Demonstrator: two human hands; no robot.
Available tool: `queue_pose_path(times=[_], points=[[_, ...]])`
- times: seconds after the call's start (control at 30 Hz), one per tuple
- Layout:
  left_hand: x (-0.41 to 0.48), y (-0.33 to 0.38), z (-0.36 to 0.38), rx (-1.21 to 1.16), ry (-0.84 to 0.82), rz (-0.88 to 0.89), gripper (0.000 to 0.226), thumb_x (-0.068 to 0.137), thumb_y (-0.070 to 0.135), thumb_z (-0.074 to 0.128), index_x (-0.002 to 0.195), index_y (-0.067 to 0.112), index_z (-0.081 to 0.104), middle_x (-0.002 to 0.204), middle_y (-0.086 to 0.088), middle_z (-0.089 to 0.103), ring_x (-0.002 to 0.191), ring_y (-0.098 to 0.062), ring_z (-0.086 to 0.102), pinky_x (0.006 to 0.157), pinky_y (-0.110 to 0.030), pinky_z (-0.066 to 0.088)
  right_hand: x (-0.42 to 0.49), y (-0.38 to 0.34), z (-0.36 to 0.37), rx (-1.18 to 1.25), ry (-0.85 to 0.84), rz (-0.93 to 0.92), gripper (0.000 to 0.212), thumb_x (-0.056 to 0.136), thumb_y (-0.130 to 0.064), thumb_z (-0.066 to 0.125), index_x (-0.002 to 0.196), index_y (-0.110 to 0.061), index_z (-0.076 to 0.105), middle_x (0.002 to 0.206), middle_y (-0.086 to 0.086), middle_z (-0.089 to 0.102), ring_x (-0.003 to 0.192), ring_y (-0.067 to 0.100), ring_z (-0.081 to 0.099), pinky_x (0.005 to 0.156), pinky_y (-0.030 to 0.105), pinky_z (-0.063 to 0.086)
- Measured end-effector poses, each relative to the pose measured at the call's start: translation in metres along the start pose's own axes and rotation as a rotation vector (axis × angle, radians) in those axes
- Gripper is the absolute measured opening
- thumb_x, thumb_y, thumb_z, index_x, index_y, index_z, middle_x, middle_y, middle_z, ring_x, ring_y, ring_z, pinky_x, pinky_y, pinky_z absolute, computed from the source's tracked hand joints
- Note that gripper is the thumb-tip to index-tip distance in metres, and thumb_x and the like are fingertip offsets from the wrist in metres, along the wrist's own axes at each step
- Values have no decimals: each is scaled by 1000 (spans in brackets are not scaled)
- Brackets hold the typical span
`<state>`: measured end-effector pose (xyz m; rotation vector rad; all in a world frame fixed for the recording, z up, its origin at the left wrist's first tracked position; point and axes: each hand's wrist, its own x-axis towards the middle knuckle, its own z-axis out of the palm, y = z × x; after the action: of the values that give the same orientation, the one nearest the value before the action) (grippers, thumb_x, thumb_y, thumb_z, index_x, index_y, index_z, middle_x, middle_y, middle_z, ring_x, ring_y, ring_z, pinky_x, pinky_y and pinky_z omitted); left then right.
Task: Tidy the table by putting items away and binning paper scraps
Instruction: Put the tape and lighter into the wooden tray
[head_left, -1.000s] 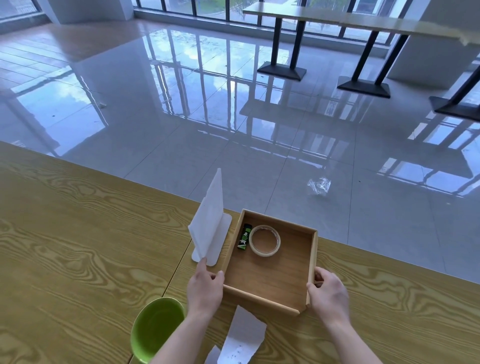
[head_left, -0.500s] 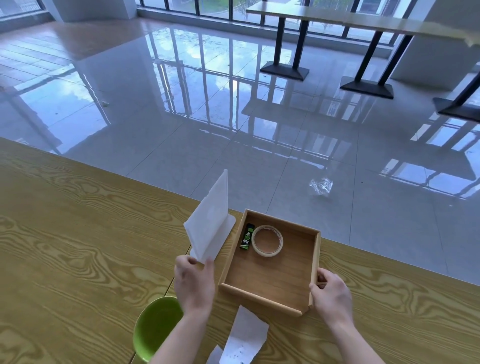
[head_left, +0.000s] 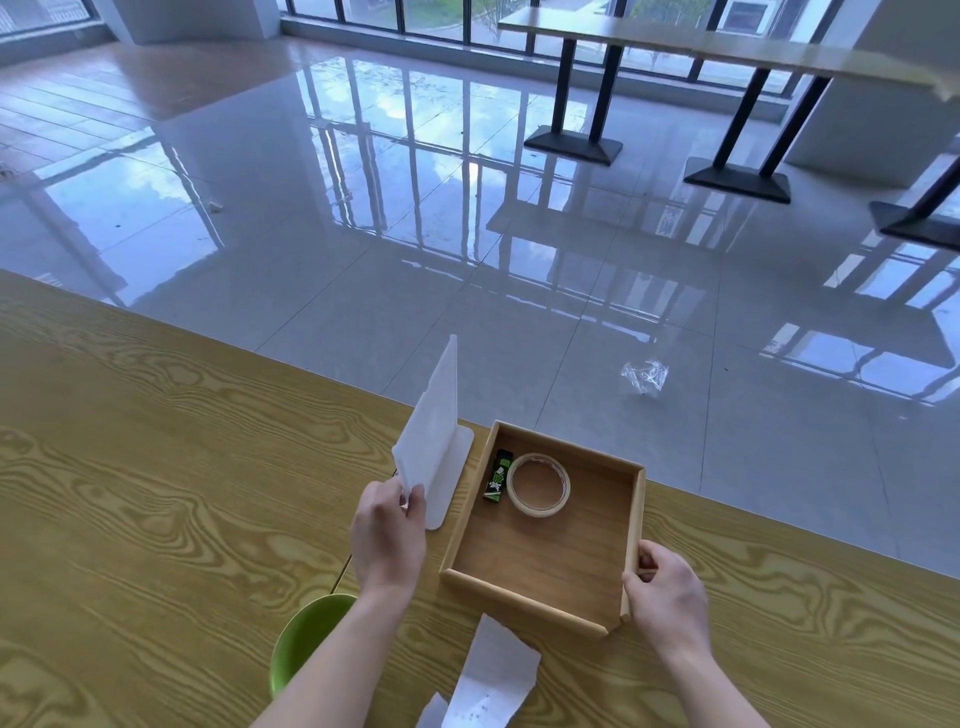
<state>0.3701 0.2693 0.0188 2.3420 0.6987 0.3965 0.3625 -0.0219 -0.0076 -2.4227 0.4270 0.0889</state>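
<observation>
A square wooden tray (head_left: 635, 517) lies on the yellow wood-grain table (head_left: 156, 493) near its far edge. Inside it are a roll of clear tape (head_left: 538, 484) and a small green-and-black lighter (head_left: 497, 475). My right hand (head_left: 667, 597) grips the tray's near right corner. My left hand (head_left: 388, 535) pinches the lower corner of a white upright card stand (head_left: 435, 441) just left of the tray. A torn white paper scrap (head_left: 493, 680) lies on the table in front of the tray, with a smaller white piece (head_left: 432, 713) beside it.
A green bowl (head_left: 304, 636) sits at the near table edge, partly under my left forearm. The table's far edge runs diagonally just behind the tray. A crumpled clear plastic wrapper (head_left: 645, 376) lies on the glossy floor beyond. Other tables (head_left: 727, 47) stand far off.
My left hand left the tray's left side and moved up and left to the white card stand, taking hold of its lower corner. My right hand stays on the tray.
</observation>
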Motion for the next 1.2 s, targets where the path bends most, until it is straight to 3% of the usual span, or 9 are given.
queue_pose_path(times=[0.1, 0.17, 0.27, 0.37, 0.43, 0.6, 0.73, 1.07, 1.2], points=[[-2, -3, -2, -61, -4, -30, 18, 89, 29, 68, 90, 12, 61, 85, -6, 57, 70, -24, 55, 57, -28, 36, 0, 0, 0, 3, 5, 0, 41, 81, -5, 71, 121, -10, 66, 102, 6, 67, 91, 22, 61, 82, 31, 48], [-9, -7, -2, -120, -15, -113, 38, 86, 39, 69, 113, 16, 56, 96, -3, 55, 78, -21, 58, 64, -31, 43, 0, 0, 1, -1, 11, 0, 40, 80, -5, 71, 119, -10, 67, 101, 5, 67, 90, 21, 60, 81, 30, 47], [-25, -14, 3, -164, -81, -248, 42, 84, 45, 67, 113, 19, 53, 95, 2, 55, 82, -15, 56, 60, -28, 40, 0, 0, 0, -6, 12, -1, 38, 80, -5, 71, 117, -11, 68, 99, 4, 67, 88, 20, 60, 80, 29, 47], [-37, -21, 13, -95, -235, -245, 41, 86, 43, 66, 118, 19, 58, 93, 2, 60, 82, -12, 55, 57, -24, 36, 0, 0, -1, -10, 7, -2, 38, 80, -5, 70, 117, -11, 67, 99, 4, 66, 89, 20, 59, 79, 28, 46], [-34, -21, 14, -104, -231, -242, 42, 88, 42, 65, 123, 21, 56, 92, 2, 62, 83, -14, 56, 57, -24, 35, 0, 0, 0, -4, 7, -10, 37, 80, -4, 70, 116, -11, 68, 98, 3, 66, 88, 20, 60, 79, 30, 47], [-11, -13, 7, -57, -95, -121, 9, 90, 27, 65, 87, 20, 61, 76, 1, 59, 66, -11, 47, 50, -24, 29, 0, -1, -1, -10, 7, -9, 35, 79, -3, 70, 113, -11, 68, 92, 0, 62, 86, 20, 59, 79, 31, 47], [-1, -11, 4, 15, -61, -42, 24, 91, 24, 64, 71, 14, 56, 71, -1, 56, 61, -19, 49, 52, -28, 30, -1, -2, -1, -1, 16, -12, 32, 78, -2, 69, 110, -11, 70, 88, -1, 60, 83, 20, 58, 75, 29, 46], [-2, -17, 6, 1, -50, -22, 23, 92, 24, 64, 73, 11, 59, 72, -2, 58, 63, -22, 51, 55, -30, 33, -1, -2, 0, -17, 16, -27, 34, 79, -2, 70, 113, -9, 68, 87, -2, 59, 81, 18, 59, 73, 29, 47], [-5, -16, 4, -19, -62, -52, 17, 91, 32, 64, 94, 15, 61, 80, 0, 61, 72, -20, 55, 58, -29, 36, -1, 0, 0, -6, 15, -18, 39, 80, -4, 70, 119, -8, 66, 95, 3, 64, 84, 19, 58, 77, 29, 47]])
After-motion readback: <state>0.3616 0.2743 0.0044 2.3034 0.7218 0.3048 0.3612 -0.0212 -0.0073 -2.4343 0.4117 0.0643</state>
